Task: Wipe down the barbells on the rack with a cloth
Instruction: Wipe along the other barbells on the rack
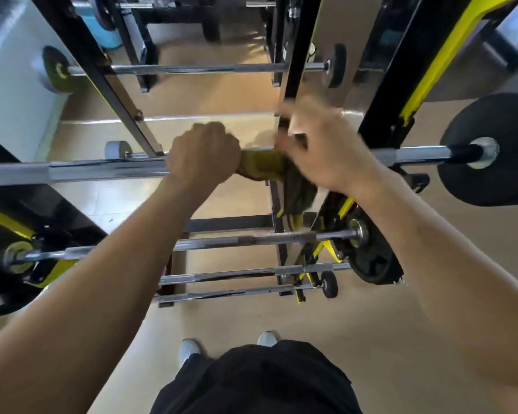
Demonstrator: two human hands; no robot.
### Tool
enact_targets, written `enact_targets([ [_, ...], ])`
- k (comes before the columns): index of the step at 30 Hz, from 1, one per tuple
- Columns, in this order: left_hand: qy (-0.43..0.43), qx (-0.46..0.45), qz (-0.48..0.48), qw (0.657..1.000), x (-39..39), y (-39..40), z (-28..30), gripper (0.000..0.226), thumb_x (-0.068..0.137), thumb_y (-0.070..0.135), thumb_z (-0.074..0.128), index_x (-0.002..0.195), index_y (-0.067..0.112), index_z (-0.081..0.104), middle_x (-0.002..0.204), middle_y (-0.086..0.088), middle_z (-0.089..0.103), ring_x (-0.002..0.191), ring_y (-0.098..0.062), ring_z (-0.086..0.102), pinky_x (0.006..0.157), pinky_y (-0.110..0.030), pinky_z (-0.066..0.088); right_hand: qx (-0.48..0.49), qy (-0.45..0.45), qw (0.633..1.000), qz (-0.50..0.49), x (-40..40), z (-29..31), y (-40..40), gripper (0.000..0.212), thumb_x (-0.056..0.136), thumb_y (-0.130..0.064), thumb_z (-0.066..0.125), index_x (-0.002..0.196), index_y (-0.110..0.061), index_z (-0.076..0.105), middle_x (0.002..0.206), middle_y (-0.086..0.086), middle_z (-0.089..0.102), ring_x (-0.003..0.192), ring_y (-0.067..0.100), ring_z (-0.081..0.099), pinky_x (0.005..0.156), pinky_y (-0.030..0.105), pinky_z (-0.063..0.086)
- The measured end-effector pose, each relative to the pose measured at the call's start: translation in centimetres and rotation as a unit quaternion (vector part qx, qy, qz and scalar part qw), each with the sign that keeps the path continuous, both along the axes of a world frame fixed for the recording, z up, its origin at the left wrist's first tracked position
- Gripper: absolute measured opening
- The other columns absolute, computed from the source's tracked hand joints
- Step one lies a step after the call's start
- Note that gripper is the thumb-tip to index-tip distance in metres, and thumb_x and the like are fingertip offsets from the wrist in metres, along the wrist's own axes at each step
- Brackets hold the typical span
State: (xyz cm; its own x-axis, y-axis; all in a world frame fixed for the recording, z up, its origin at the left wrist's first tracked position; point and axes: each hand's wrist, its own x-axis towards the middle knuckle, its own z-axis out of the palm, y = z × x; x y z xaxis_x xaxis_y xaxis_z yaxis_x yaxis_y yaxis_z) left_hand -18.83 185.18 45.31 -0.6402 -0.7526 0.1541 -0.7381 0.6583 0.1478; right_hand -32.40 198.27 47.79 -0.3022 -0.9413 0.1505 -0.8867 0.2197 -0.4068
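Note:
A chrome barbell (102, 170) lies across the black and yellow rack (380, 115) at chest height, with a black plate (497, 150) on its right end. A yellow-green cloth (265, 165) is wrapped around the bar's middle, and a darker end hangs below it. My left hand (204, 153) is closed around the bar and the cloth's left edge. My right hand (326, 147) is blurred over the cloth's right side, its fingers bent at the cloth. Whether it grips the cloth is unclear.
Lower barbells (237, 240) rest on the rack below, one with a black plate (371, 255) at right. Another barbell (192, 68) sits on the far side. The tan floor (341, 324) and my shoes (189, 348) are beneath me. A pale wall (9, 109) stands at left.

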Motion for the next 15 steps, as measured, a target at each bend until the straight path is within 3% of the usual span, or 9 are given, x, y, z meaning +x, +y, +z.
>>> enact_targets([
  [2,-0.006,0.035,0.028,0.999,-0.3,-0.2,-0.7,0.036,0.095,0.027,0.036,0.074,0.008,0.058,0.078,-0.012,0.061,0.07,-0.033,0.06,0.068,-0.04,0.052,0.107,0.037,0.989,0.095,0.9,-1.3,-0.5,0.053,0.094,-0.057,0.05,0.134,-0.021,0.05,0.119,0.003,0.06,0.103,0.017,0.053,0.087,0.037,0.046],
  [5,0.024,0.074,0.058,0.995,-0.9,-0.7,-1.0,0.038,0.093,0.035,0.035,0.074,0.01,0.057,0.074,-0.01,0.059,0.066,-0.029,0.058,0.064,-0.037,0.049,0.15,0.179,0.968,0.09,1.2,-2.1,-2.4,0.058,0.084,-0.064,0.061,0.122,-0.02,0.051,0.107,0.004,0.062,0.092,0.022,0.055,0.075,0.033,0.044],
  [9,0.031,0.09,0.061,0.994,-0.8,-1.1,-0.9,0.046,0.096,0.041,0.03,0.075,0.009,0.056,0.071,-0.008,0.055,0.063,-0.026,0.053,0.066,-0.038,0.043,0.153,0.173,0.97,0.074,1.3,-2.2,-4.3,0.053,0.081,-0.067,0.062,0.109,-0.022,0.061,0.089,0.0,0.057,0.081,0.02,0.054,0.072,0.032,0.043],
  [12,0.037,0.087,0.043,0.995,-0.5,-1.2,-0.9,0.053,0.098,0.046,0.023,0.072,0.009,0.052,0.069,-0.009,0.053,0.063,-0.028,0.051,0.068,-0.04,0.041,0.157,0.174,0.97,0.066,-0.6,-2.2,-1.9,0.046,0.083,-0.068,0.058,0.106,-0.027,0.058,0.088,-0.005,0.059,0.081,0.018,0.056,0.073,0.033,0.049],
  [15,0.039,0.091,0.039,0.994,-0.3,-1.4,-1.0,0.049,0.098,0.04,0.028,0.066,0.009,0.047,0.066,-0.008,0.052,0.06,-0.027,0.049,0.068,-0.039,0.04,0.213,0.164,0.963,-0.006,-4.8,-1.5,2.1,0.037,0.083,-0.065,0.061,0.092,-0.031,0.051,0.083,-0.005,0.059,0.076,0.017,0.055,0.069,0.033,0.048],
])
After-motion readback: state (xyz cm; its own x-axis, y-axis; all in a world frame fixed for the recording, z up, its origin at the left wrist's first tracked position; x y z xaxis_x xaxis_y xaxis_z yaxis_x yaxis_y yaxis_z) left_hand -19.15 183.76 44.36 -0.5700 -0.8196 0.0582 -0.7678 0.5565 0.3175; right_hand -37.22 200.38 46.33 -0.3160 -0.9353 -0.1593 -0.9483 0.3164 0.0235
